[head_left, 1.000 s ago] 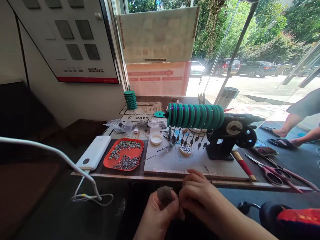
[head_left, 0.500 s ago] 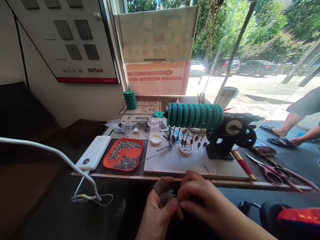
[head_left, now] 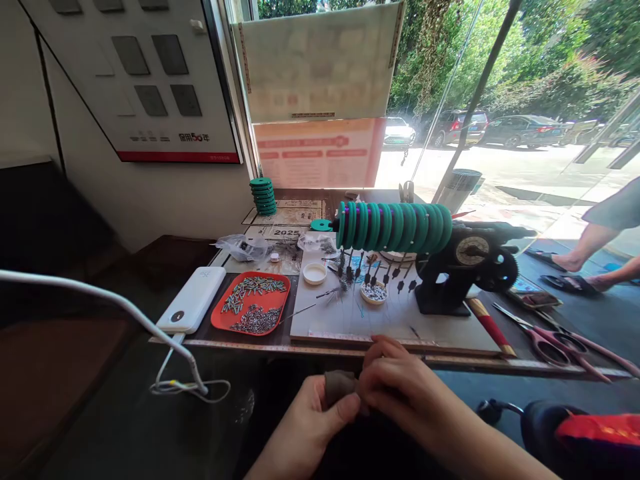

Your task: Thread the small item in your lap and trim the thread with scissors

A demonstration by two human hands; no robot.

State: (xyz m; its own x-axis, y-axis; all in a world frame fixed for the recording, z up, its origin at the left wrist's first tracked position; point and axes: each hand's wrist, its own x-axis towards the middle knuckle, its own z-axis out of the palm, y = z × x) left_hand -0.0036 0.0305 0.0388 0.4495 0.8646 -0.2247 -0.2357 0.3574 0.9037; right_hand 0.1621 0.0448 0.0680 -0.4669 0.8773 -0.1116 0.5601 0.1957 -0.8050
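In front of the board's near edge, my left hand [head_left: 315, 417] is closed, its thumb pressed against a finger covered by a grey wrap [head_left: 340, 385]. My right hand [head_left: 400, 387] meets it, with thumb and fingers pinched together at the left fingertips. Whatever lies between the fingers is too small or hidden to make out. Beyond both hands lies a pale board [head_left: 345, 323] with a small dish of beads [head_left: 374, 293], an empty-looking white lid [head_left: 315, 273] and several dark sinker-like pieces on thin lines.
A black hand-cranked machine [head_left: 443, 293] carries a row of green spools [head_left: 395, 227]. To the left are an orange tray [head_left: 216, 320] of small metal parts and a white power bank [head_left: 193, 300]. Scissors [head_left: 545, 347] lie at right. A person's legs [head_left: 585, 247] show beyond the glass.
My left hand's raised wrapped finger has folded down, and the hand has closed more. My right hand stays pinched beside it. The view has shifted slightly.
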